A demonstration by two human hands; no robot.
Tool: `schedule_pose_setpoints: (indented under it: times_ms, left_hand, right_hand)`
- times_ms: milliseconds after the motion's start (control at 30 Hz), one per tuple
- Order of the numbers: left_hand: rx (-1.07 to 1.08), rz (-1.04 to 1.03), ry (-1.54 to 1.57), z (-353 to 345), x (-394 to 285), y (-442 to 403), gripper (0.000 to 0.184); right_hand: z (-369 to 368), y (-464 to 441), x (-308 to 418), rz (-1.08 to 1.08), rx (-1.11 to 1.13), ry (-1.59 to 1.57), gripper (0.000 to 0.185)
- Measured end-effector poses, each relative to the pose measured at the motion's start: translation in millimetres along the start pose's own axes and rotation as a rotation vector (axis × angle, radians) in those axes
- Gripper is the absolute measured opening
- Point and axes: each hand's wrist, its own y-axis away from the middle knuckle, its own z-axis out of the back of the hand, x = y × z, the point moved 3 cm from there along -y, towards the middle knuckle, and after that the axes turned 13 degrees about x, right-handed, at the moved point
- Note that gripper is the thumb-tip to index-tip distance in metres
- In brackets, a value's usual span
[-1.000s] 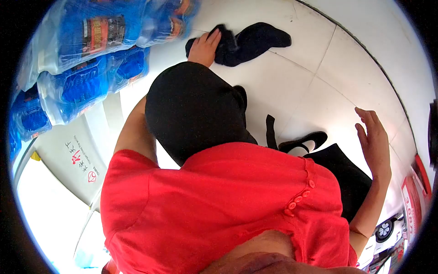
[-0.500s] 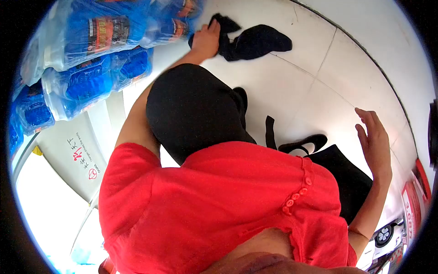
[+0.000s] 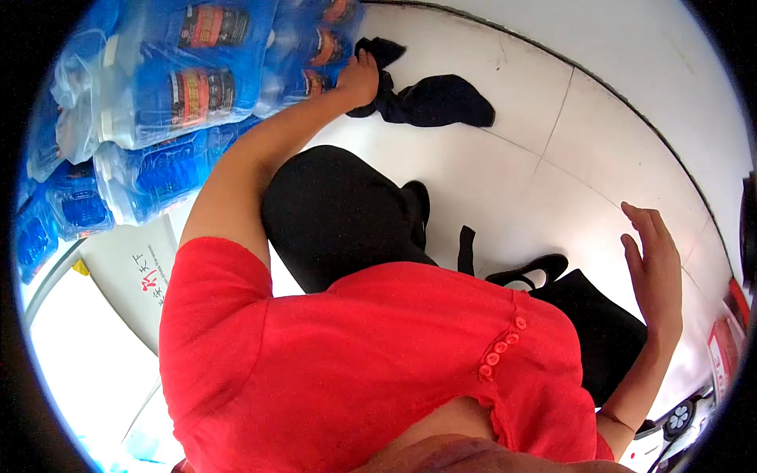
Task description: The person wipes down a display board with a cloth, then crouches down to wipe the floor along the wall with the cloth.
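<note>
My left hand (image 3: 359,81) reaches out to the floor at the upper left, its fingers curled over a dark cloth (image 3: 449,100). The cloth lies bunched and twisted on the pale tiles. One short end sticks out beyond my fingers, and a wider rounded part spreads to the right. My palm and some of the fingertips are hidden from view. Off to the right, my right hand (image 3: 654,272) hangs in the air with its fingers apart and nothing in them.
Plastic-wrapped packs of blue bottles (image 3: 181,94) are stacked close beside my left arm. A grey printed panel (image 3: 130,260) stands below them. A wall (image 3: 631,47) curves along the far right. Near my right forearm is a red and white box (image 3: 724,355). My shoe (image 3: 544,270) rests on the floor.
The view has shifted, so the bottles and floor appear lower. My left hand stays on the cloth and has moved slightly farther forward over the floor. My right hand remains raised with fingers apart.
</note>
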Motion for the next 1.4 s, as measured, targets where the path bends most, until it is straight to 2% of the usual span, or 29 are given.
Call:
schedule_pose_setpoints:
  times_ms: [133,267,300,367,400,433,500,600,633,733,800,867,933,1000,1033,1100,1133,1200,1233,1267,1300,1367,1400]
  left_hand:
    - [0.001,-0.036,0.004,41,19,-34,0.064]
    - [0.143,0.105,0.330,73,17,-56,0.067]
    - [0.140,0.107,0.327,71,11,-56,0.067]
    - [-0.245,-0.025,0.357,85,-5,-56,0.058]
    - [-0.323,-0.127,0.361,93,-20,-57,0.056]
    - [-0.189,-0.179,0.377,108,-37,-54,0.055]
    - [-0.268,-0.333,0.359,122,-76,-41,0.059]
    - [-0.156,-0.460,0.174,141,-115,-22,0.064]
    - [-0.162,-0.464,0.164,148,-118,-16,0.064]
    - [-0.091,-0.446,0.176,155,-117,-13,0.065]
    - [0.085,-0.091,0.494,133,-95,-22,0.069]
    - [0.150,0.389,0.809,104,-67,-19,0.073]
    - [0.065,0.278,0.551,77,-45,-29,0.077]
    - [0.047,0.237,0.469,55,-22,-62,0.080]
    - [-0.006,0.258,0.520,59,-15,-68,0.079]
    - [0.021,0.304,0.561,70,-16,-76,0.079]
    - [0.035,0.336,0.594,91,-22,-66,0.078]
    - [0.022,0.262,0.610,120,-47,-50,0.075]
    - [-0.095,0.242,0.619,123,-65,-51,0.069]
    - [-0.115,0.211,0.653,130,-83,-56,0.063]
    - [-0.150,0.097,0.583,147,-108,-48,0.058]
    - [-0.162,-0.010,0.540,173,-154,-38,0.063]
    - [-0.228,0.041,0.546,172,-171,-45,0.067]
  right_hand:
    - [7,4,1,-0.014,-0.024,-0.002,0.036]
    - [5,6,-9,-0.028,-0.024,-0.075,0.036]
    - [4,7,-11,-0.024,-0.024,-0.055,0.036]
    - [4,5,-16,-0.025,-0.041,-0.037,0.036]
    - [5,4,-16,0.009,-0.052,-0.031,0.036]
    - [4,5,-14,0.046,-0.054,-0.029,0.037]
    - [8,5,-11,0.068,-0.044,-0.019,0.037]
    - [19,4,-4,0.108,-0.042,0.003,0.037]
    - [26,6,-1,0.164,-0.104,0.027,0.038]
    - [41,23,3,0.242,-0.243,0.062,0.041]
    - [47,46,2,0.192,-0.108,0.056,0.041]
    - [42,65,-2,0.174,-0.112,0.061,0.043]
    - [33,70,-8,0.147,-0.108,-0.016,0.043]
    - [28,67,-16,0.195,-0.146,-0.098,0.044]
    - [30,70,-23,0.178,-0.185,-0.107,0.043]
    - [32,68,-28,0.122,-0.338,-0.145,0.043]
    - [34,68,-31,0.084,-0.341,-0.129,0.044]
    - [32,70,-39,0.074,-0.341,-0.104,0.044]
    - [32,72,-40,0.075,-0.343,-0.107,0.044]
    - [32,74,-39,0.090,-0.338,-0.121,0.044]
    - [33,76,-38,0.103,-0.331,-0.133,0.044]
    - [36,75,-34,0.115,-0.331,-0.172,0.044]
    - [37,76,-32,0.125,-0.327,-0.206,0.044]
